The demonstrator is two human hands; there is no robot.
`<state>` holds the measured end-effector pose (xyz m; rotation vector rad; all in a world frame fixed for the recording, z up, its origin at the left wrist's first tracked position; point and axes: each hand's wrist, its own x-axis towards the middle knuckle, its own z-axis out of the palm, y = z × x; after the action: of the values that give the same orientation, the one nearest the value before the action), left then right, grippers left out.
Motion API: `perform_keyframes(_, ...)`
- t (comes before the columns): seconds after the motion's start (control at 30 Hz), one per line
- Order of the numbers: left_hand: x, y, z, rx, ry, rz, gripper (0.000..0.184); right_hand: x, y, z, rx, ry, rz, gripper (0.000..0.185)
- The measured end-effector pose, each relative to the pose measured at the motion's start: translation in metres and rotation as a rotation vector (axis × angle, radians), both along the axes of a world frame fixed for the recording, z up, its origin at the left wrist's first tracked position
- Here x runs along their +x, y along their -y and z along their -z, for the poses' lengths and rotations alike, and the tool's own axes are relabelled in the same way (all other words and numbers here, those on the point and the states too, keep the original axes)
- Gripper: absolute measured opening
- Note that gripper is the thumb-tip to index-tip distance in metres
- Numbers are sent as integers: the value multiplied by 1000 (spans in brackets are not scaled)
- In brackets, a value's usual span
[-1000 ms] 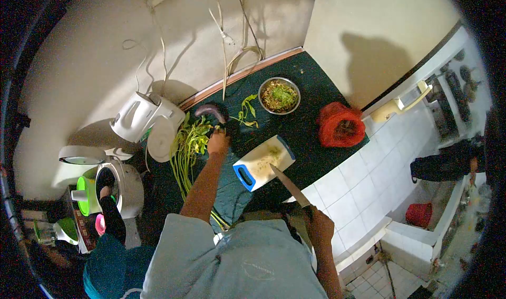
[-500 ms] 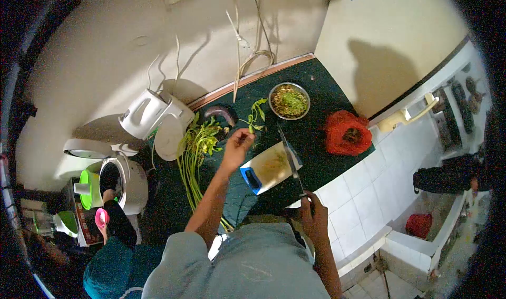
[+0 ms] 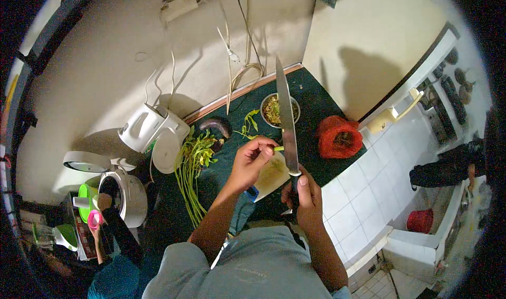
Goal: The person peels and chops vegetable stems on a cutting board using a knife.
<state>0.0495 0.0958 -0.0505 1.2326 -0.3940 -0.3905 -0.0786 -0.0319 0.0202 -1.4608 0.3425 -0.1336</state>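
Observation:
My left hand [image 3: 254, 162] pinches a short green stem [image 3: 279, 148], its cut end poking out toward the blade. A leafy sprig [image 3: 250, 124] shows just beyond that hand; whether it joins the stem I cannot tell. Gripped in my right hand [image 3: 305, 196] is a large knife [image 3: 287, 119], blade pointing up and away, close to the stem. Beneath both hands lies a white cutting board [image 3: 271, 179] with a blue handle, partly hidden. Behind the blade stands a metal bowl [image 3: 266, 121] of chopped greens. Long leafy stalks [image 3: 191, 180] lie to the left.
An eggplant [image 3: 217, 124] lies near the wall. A red bag [image 3: 340, 136] sits at the counter's right side. A white kettle [image 3: 141, 127] and an open rice cooker [image 3: 134, 196] stand left. Another person's hand [image 3: 98, 222] holds a pink cup [image 3: 95, 219] beside the cooker.
The knife has swung up from over the board to point upward, and my right hand has risen slightly. My left hand has moved right, toward the blade, with the green stem.

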Motion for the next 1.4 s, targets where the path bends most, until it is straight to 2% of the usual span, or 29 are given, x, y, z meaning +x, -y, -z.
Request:
perform_keyframes(0.07, -5, 2, -16, 29, 120, -9, 22, 1, -3, -10, -4, 39, 11, 61)
perform_keyframes(0.3, -12, 2, -31, -77, 148, 72, 21, -6, 2, -20, 23, 83, -97, 63)
perform_keyframes(0.47, -13, 5, -37, -136, 202, 93, 16, -12, 2, -26, 13, 113, -72, 60)
perform_keyframes(0.8, -15, 8, -57, -124, 283, 85, 20, -16, -4, -39, 10, 202, -75, 67)
perform_keyframes(1.03, 0, 6, -75, -47, 499, 128, 12, -20, -3, -45, 24, 224, -77, 71)
perform_keyframes(1.1, 3, 5, -80, -40, 536, 147, 10, -22, 1, -45, 92, 209, -117, 53)
perform_keyframes(1.13, 4, 5, -83, -26, 565, 146, 10, -21, 1, -47, 90, 215, -117, 53)
perform_keyframes(1.2, 6, 5, -86, -17, 596, 146, 9, -20, -3, -51, -8, 236, -76, 70)
perform_keyframes(1.37, 3, 4, -94, 30, 706, 68, 8, -22, -7, -53, -3, 257, -36, 65)
perform_keyframes(1.4, 3, 6, -93, 10, 705, 60, 9, -23, -6, -53, 35, 265, -40, 54)
